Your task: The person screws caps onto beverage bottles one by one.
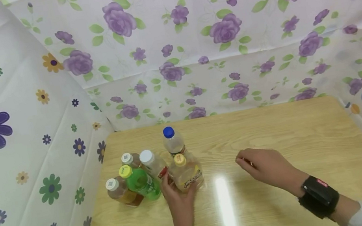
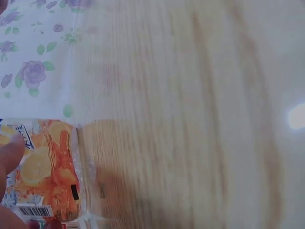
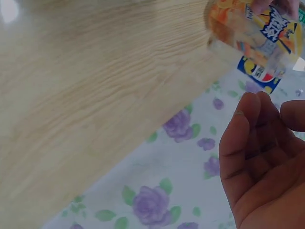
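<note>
My left hand [image 1: 180,208] grips the lower part of a clear drink bottle [image 1: 187,175] with an orange-yellow cap, upright on the table. In the left wrist view, the thumb [image 2: 10,155] presses on its orange-fruit label [image 2: 45,167]. Close beside that bottle stand a white-capped bottle [image 1: 153,162] and, behind, a blue-capped bottle [image 1: 173,142]. To the right, my right hand [image 1: 270,166] hovers over the table, its fingers loosely curled around nothing. From the right wrist view, the palm [image 3: 271,191] shows bare, apart from the bottles.
Left of the held bottle stand a green bottle [image 1: 144,184] with a yellow cap and two brown-drink bottles, one in front [image 1: 125,194] and one behind [image 1: 133,160]. Flowered cloth [image 1: 170,50] hangs behind the wooden table [image 1: 259,128] and along both sides.
</note>
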A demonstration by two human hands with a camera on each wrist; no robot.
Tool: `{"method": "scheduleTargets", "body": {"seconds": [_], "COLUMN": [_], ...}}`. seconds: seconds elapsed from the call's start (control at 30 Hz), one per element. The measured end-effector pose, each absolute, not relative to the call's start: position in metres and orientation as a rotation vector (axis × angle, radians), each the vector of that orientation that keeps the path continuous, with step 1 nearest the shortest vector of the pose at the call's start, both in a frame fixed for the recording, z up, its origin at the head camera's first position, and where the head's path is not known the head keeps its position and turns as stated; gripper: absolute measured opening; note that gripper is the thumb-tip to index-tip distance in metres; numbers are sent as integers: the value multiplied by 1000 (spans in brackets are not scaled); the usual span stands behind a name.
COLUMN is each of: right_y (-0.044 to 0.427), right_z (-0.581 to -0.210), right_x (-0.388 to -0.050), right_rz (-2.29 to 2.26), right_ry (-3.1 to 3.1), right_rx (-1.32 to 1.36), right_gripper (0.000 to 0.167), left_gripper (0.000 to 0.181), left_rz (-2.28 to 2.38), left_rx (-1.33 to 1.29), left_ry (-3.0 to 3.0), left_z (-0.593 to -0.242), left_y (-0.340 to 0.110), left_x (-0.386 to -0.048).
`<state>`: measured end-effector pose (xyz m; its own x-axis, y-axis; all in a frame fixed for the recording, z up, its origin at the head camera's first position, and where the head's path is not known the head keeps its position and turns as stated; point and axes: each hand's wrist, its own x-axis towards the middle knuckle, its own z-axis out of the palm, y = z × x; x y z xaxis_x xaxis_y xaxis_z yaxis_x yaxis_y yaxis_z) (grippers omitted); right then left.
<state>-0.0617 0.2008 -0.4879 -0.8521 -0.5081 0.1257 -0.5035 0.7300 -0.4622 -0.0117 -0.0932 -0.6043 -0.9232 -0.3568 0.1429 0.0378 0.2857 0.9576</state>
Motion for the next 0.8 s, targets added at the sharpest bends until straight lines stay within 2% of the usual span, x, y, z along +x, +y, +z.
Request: {"method": "scheduleTargets", "body": {"seconds": [0.5,0.63,0.8], "right_y": [260,268,273], "right_z": [-517,-521,-529], "right_x": [-42,-35,-26], "right_rz": [-875,-784,-680], "right_ry": [2994,3084,3205], "right_rx": [-322,-278,-254], "right_gripper": [28,25,20], "left_gripper": [105,95,73], "left_rz": [-1484,-1523,-1559], "left_rx": [307,359,433], "left_ry": [-2218,-2180,-2113], "left_z": [-604,-604,-602], "left_y": [-103,-102,-101], "left_x": [-10,-5,2]}}
